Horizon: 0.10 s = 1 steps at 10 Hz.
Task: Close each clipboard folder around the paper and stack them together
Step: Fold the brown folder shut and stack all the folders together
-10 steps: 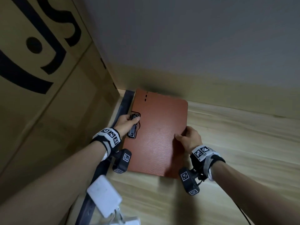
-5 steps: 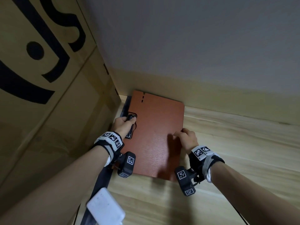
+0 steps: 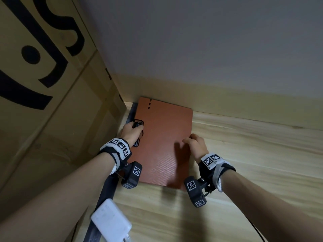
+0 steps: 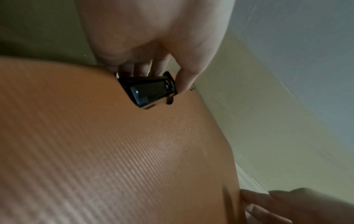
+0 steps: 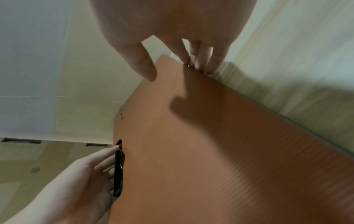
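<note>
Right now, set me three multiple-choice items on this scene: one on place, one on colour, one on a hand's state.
1. Where does the folder lie?
A. in the corner by the cardboard box
B. on a chair
C. mid-air

2. The folder's cover is:
A. blue
B. reddish brown
C. white

3. The left hand:
A. hangs idle
B. grips the black clip
C. holds a pen

Key:
1 A, its far edge meets the wall, the box on its left.
2 B, plain in every view.
3 B, fingers and thumb curl round the clip in the left wrist view.
</note>
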Tool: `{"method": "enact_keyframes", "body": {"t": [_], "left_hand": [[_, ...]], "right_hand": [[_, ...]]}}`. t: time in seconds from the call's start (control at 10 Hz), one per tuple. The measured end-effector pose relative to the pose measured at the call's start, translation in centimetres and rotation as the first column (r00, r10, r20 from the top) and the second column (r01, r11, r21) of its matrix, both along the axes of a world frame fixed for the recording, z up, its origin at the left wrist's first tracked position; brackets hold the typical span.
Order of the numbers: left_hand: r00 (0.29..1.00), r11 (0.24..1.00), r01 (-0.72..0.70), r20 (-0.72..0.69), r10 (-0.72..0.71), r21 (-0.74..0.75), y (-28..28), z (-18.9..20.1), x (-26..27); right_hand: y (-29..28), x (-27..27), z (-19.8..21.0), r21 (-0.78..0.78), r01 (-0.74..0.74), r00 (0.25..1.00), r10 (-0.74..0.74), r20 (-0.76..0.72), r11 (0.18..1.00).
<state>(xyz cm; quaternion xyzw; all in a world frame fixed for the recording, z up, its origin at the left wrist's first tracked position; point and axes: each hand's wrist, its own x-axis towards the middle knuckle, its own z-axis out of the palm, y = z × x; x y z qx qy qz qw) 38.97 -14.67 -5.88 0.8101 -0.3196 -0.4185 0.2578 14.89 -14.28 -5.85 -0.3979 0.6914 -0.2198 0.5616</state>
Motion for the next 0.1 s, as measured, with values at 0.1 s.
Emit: {"method": "enact_keyframes", "body": {"t": [0.1], "left_hand": [[0.998,0.999,0.007,0.063,-0.004,-0.052,-0.15,1.65,-0.65]], "right_hand": [[0.27,-1.44,1.23,-0.006,0.01,0.998,-0.01,0.064,1.0]]}}
